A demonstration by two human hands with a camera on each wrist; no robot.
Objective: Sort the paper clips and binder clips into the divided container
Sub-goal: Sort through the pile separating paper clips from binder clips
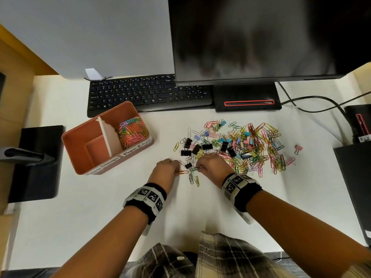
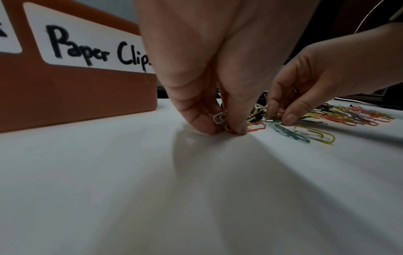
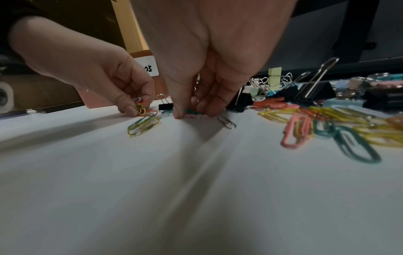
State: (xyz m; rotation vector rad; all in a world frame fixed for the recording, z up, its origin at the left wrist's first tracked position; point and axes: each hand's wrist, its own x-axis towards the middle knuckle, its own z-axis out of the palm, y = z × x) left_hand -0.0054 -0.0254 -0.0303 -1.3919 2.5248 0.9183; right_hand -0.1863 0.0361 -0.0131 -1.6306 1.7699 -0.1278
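The left hand (image 2: 209, 69) is hiding most of the paper clips (image 2: 220, 119) bunched between its thumb and forefinger, so their number is not showing. It is also covering the end of the label (image 2: 87, 46) on the divided container (image 2: 76, 96). Under the right hand (image 3: 209, 60), a green clip (image 3: 191, 111) is peeking out between the fingertips, its length staying concealed. Clips right of those fingers are blurring together.

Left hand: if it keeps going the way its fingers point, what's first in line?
Probably the small black binder clip just past the left hand, which grips paper clips. Depth is unclear; it might pass beside it.
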